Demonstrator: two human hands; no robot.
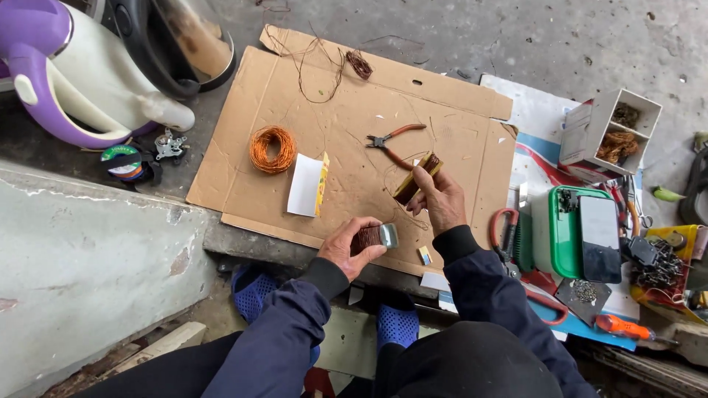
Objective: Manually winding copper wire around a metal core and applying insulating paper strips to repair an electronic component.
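Over the near edge of the cardboard sheet (346, 140), your left hand (346, 247) pinches a small wound coil (375, 236): thumb underneath, fingers curled over the top, closed tight on it. Coil sits at the fingertips, sticking out to the right of the grip, not buried in the palm. It looks like dark reddish-brown wire turns on a core, with a shiny grey metal end face pointing right.

Your right hand (440, 200) is higher and just to the right, well apart from the left. It grips a flat block (417, 178) between thumb and fingers, closed on its lower end. Block pokes up and left out of the grip, tilted. Dark brown broad face, yellowish edge, reddish-brown bit at the top tip. Can't tell the material.

Around the hands:
- Orange-handled pliers (394, 141) lie on the cardboard just above the block, not touching it.
- Loose hank of copper wire (273, 149) further left on the cardboard.
- White card with a yellow edge (308, 186) between hank and left hand.
- Small dark wire bundle (359, 64) at the far edge, thin loose strands trailing from it.
- Green-rimmed tray (560, 234) to the right, off the cardboard, with a dark flat slab resting on it.
- White box (609, 131) with brown wire scraps beyond the tray.
- Orange screwdriver (623, 327) bottom right.
- White and purple kettle (88, 74) top left on the concrete.
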